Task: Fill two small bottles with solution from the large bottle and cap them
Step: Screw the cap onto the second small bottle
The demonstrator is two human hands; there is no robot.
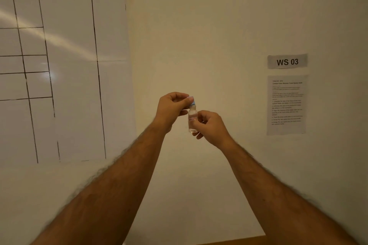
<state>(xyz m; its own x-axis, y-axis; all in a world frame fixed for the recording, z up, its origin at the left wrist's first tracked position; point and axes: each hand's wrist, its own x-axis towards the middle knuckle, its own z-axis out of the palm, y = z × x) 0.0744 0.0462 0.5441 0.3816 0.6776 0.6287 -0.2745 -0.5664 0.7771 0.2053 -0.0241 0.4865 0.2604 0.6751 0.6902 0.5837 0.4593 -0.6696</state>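
A small clear bottle (192, 114) with a red-printed label is held upright in the air in front of the wall. My right hand (211, 126) grips its body from the right. My left hand (172, 108) pinches the light blue cap (192, 102) on top of the bottle's neck. A little clear liquid shows at the bottle's bottom. The large bottle and a second small bottle are out of view.
A whiteboard chart (63, 61) with hand-drawn columns hangs on the wall at left. A "WS 03" sign (287, 61) and a printed instruction sheet (286, 104) hang at right. A sliver of wooden table edge (235, 241) shows at the bottom.
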